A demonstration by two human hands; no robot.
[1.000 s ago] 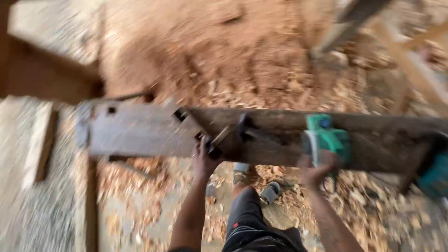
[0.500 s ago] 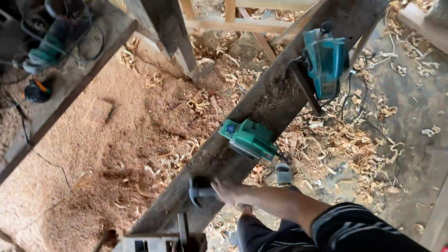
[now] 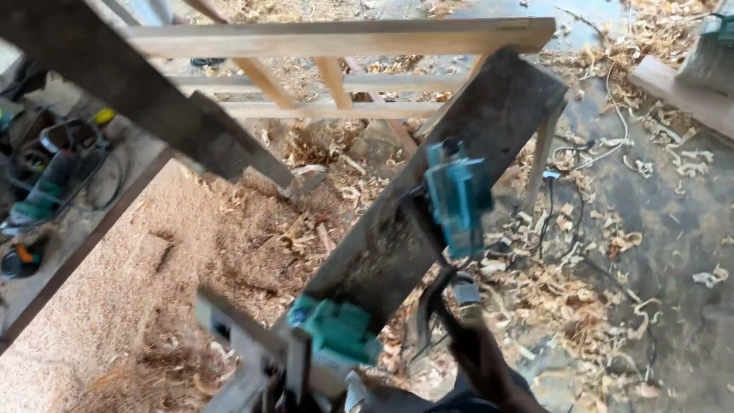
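I am looking down into a woodworking yard: the ground (image 3: 145, 252) is lying deep in sawdust on the left and curled shavings (image 3: 558, 283) on the right. A pale timber frame (image 3: 336, 38) is standing across the top. A long dark plank (image 3: 497, 115) is running diagonally from the upper right down toward me, and it is carrying the tools.

A teal electric planer (image 3: 457, 195) is sitting on its side near the plank's right edge, about midway along. A second teal planer (image 3: 336, 329) is resting at the plank's near end, just beside a grey metal clamp (image 3: 252, 336). A thin cable (image 3: 552, 206) is trailing off the right edge onto the ground. More power tools (image 3: 53, 176) are lying on a bench along the left.

What I take to be the right hand (image 3: 459, 333) is reaching up from the bottom, just below the upper planer and close to its dark cord. It is badly blurred, so I cannot tell whether it is open or gripping anything. The left hand is not showing.

As I judge it, working here well means taking the planer by its handle rather than its cord. It also means keeping the cable off the plank's edge and keeping the tool from tipping off the right side.
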